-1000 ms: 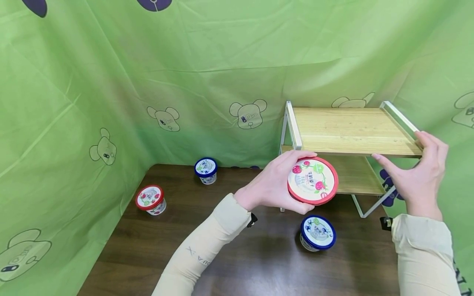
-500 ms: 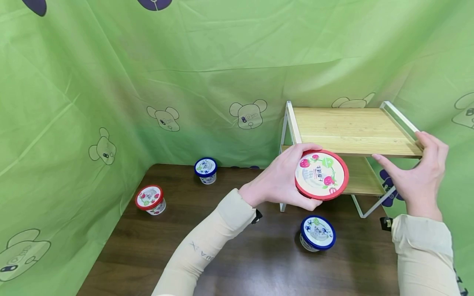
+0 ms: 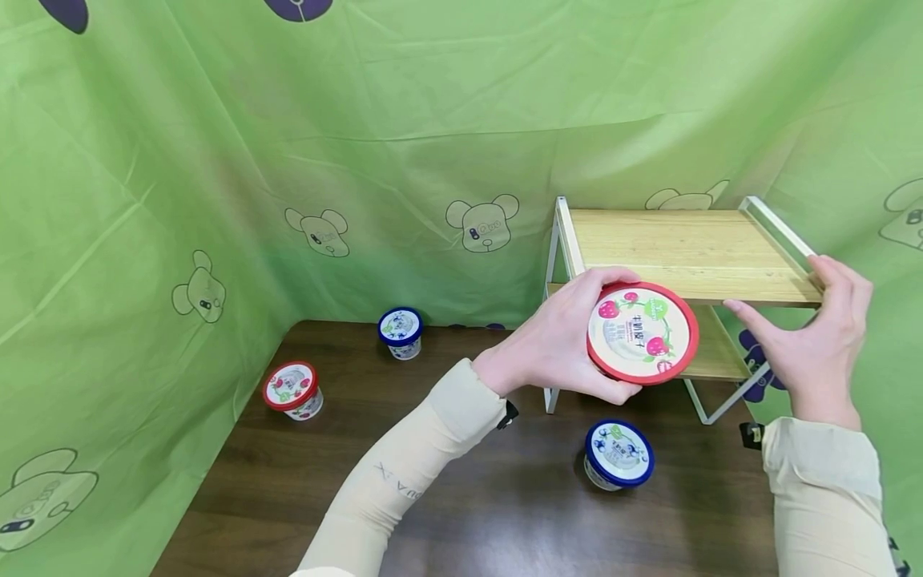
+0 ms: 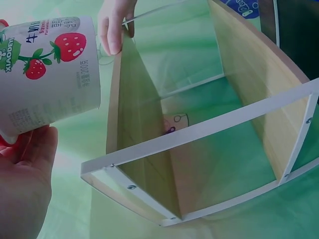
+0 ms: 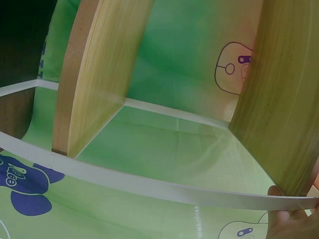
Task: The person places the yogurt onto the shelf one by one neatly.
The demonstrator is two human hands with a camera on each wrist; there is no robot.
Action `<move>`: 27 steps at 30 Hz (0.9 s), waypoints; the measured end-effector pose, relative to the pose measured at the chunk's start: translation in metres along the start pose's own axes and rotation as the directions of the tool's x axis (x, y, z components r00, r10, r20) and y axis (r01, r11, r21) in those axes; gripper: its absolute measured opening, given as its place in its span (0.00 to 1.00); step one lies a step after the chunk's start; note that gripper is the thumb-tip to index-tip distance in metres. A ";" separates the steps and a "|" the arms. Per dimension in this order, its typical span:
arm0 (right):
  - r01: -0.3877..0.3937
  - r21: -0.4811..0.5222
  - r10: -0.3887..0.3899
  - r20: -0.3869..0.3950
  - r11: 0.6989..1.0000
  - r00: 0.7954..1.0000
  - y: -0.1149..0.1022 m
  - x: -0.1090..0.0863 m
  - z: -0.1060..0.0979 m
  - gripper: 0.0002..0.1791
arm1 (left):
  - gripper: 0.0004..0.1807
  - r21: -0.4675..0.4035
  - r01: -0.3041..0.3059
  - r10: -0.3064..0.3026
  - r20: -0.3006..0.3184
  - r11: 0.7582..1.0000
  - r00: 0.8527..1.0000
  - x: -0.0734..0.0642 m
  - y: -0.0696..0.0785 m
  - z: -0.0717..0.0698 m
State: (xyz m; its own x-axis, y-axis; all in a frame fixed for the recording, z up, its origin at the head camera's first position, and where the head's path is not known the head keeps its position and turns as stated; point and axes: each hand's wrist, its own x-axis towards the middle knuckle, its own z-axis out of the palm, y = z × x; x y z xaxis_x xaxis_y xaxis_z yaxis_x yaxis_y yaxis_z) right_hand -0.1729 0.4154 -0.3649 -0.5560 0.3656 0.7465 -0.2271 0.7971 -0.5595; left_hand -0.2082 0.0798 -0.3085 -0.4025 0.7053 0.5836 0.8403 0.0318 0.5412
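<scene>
My left hand (image 3: 555, 344) grips a red-lidded tub (image 3: 643, 332) with strawberries printed on it, thumb and fingers round its side. The lid faces up toward the head view, and the tub overlaps the front edge of the two-tier wooden shelf (image 3: 692, 244). In the left wrist view the tub's white wall (image 4: 50, 74) shows beside the shelf. My right hand (image 3: 829, 344) holds the right front corner of the shelf's upper board, fingers on top and thumb lower down. Right under the held tub, a blue-lidded tub (image 3: 620, 453) stands on the dark table.
Further left on the table (image 3: 346, 481) stand another blue-lidded tub (image 3: 401, 327) near the back and a second red-lidded tub (image 3: 292, 386) by the left edge. White metal frames (image 3: 570, 244) support the shelf. Green printed cloth (image 3: 397, 160) hangs behind and at both sides.
My left hand has carried the red-lidded tub to the right and a little upward in the head view, nearer the shelf. The right hand and the other tubs stay put.
</scene>
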 end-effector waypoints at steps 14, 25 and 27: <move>-0.020 -0.020 0.020 0.023 1.000 1.000 0.005 0.000 -0.001 0.52 | 0.59 -0.017 -0.016 0.016 0.014 1.000 1.000 0.013 0.002 -0.003; -0.018 -0.005 0.018 0.017 1.000 1.000 0.003 0.001 -0.001 0.51 | 0.58 0.010 -0.037 0.037 0.017 0.999 0.999 0.023 0.007 -0.005; -0.040 -0.013 0.040 0.026 0.999 0.999 0.002 0.001 -0.001 0.51 | 0.58 0.003 -0.044 0.044 0.026 0.999 0.999 0.026 0.009 -0.006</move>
State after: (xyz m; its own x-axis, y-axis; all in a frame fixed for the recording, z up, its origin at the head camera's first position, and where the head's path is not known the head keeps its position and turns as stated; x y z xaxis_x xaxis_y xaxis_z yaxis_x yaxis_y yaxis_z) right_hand -0.1732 0.4179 -0.3654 -0.5853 0.3849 0.7136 -0.1945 0.7878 -0.5844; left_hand -0.2132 0.0941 -0.2855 -0.3559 0.7241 0.5908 0.8583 0.0032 0.5131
